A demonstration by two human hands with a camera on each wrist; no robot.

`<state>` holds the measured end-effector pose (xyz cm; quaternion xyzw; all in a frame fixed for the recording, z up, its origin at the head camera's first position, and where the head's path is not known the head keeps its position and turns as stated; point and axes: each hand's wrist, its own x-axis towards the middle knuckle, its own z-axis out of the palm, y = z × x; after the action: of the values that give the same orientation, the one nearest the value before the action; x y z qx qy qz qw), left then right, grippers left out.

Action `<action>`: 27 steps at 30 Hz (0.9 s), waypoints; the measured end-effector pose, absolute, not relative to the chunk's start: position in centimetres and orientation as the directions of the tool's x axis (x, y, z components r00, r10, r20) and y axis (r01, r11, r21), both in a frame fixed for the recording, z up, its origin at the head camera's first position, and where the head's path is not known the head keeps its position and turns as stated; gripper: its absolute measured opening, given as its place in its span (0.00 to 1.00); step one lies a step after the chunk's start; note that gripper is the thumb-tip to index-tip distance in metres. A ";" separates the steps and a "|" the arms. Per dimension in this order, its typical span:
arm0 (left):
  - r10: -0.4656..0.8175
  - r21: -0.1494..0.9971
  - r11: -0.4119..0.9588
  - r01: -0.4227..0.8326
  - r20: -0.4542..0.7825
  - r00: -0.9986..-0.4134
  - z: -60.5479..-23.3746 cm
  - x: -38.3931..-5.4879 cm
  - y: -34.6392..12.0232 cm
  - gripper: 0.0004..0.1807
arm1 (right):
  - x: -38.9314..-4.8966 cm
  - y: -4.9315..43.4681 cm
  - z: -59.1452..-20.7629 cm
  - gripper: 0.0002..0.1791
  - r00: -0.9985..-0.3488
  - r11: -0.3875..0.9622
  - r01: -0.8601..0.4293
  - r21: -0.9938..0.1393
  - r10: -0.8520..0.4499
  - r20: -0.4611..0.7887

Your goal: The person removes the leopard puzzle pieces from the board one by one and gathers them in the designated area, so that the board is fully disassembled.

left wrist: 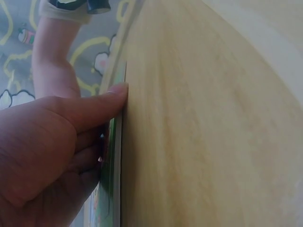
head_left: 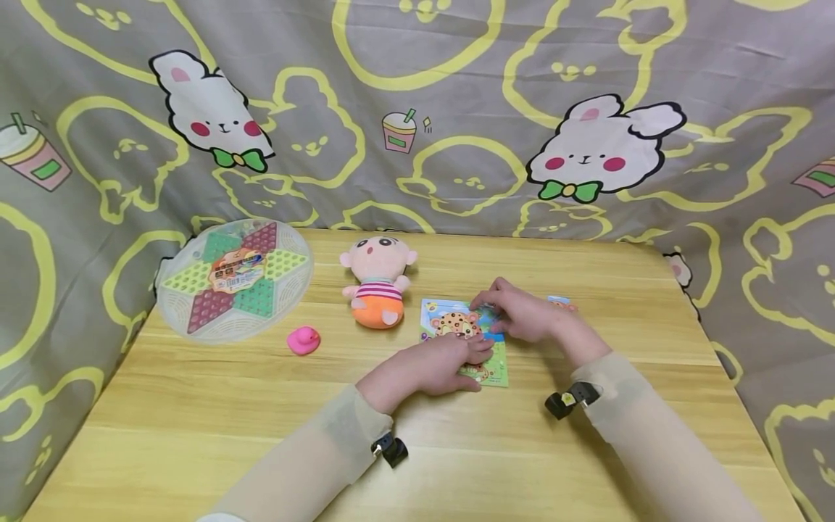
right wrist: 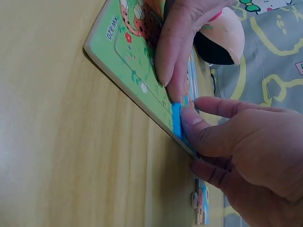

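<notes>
A thin jigsaw puzzle board point(head_left: 499, 375) with a cartoon leopard lies flat on the wooden table, right of centre. Across its lower half rests my left hand point(head_left: 443, 364); the fingers extend over the picture and the thumb point(left wrist: 111, 97) touches the near edge. My right hand point(head_left: 527, 315) is at the board's upper right, its thumb and forefinger pinching a puzzle piece point(right wrist: 185, 97) mostly hidden by the fingers. Its other fingers point(right wrist: 210, 172) lie by the board's side edge. Another piece point(right wrist: 202, 203) lies apart on the table, beyond my right hand.
A plush doll point(head_left: 378, 290) in orange shorts lies left of the board. A pink rubber duck point(head_left: 303, 341) sits farther left, near a round Chinese checkers board point(head_left: 171, 308). Patterned curtain point(head_left: 457, 174) encloses the table's back and sides.
</notes>
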<state>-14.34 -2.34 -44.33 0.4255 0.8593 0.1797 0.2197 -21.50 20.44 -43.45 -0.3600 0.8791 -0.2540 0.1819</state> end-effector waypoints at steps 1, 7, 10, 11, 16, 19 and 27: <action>0.810 0.498 0.573 0.651 -0.224 -0.542 -44.3 -14.3 -2.3 0.36 | -21.5 20.4 -43.4 0.24 -0.673 0.614 -0.538 -0.578 -0.725 -0.144; 0.808 0.503 0.575 0.646 -0.224 -0.545 -44.3 -14.2 -2.3 0.36 | -21.8 20.2 -43.2 0.23 -0.665 0.625 -0.528 -0.575 -0.725 -0.178; 0.805 0.504 0.578 0.641 -0.225 -0.549 -44.3 -14.2 -2.3 0.36 | -21.9 20.1 -43.2 0.21 -0.665 0.628 -0.520 -0.579 -0.723 -0.188; 0.804 0.505 0.580 0.639 -0.227 -0.550 -44.3 -14.2 -2.3 0.36 | -21.9 20.1 -43.3 0.20 -0.665 0.629 -0.517 -0.580 -0.722 -0.190; 0.801 0.505 0.583 0.637 -0.225 -0.554 -44.4 -14.2 -2.4 0.35 | -22.0 20.1 -43.4 0.18 -0.666 0.636 -0.514 -0.576 -0.719 -0.201; 0.800 0.504 0.585 0.636 -0.226 -0.556 -44.4 -14.2 -2.4 0.35 | -22.1 20.2 -43.4 0.22 -0.652 0.628 -0.531 -0.570 -0.732 -0.199; 0.798 0.511 0.586 0.629 -0.229 -0.557 -44.4 -14.1 -2.3 0.35 | -22.6 20.0 -43.1 0.23 -0.623 0.615 -0.565 -0.551 -0.755 -0.204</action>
<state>-14.15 -2.33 -44.38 0.4140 0.8619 0.1892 0.2235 -22.64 20.03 -43.12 -0.3781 0.8727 -0.2230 0.2138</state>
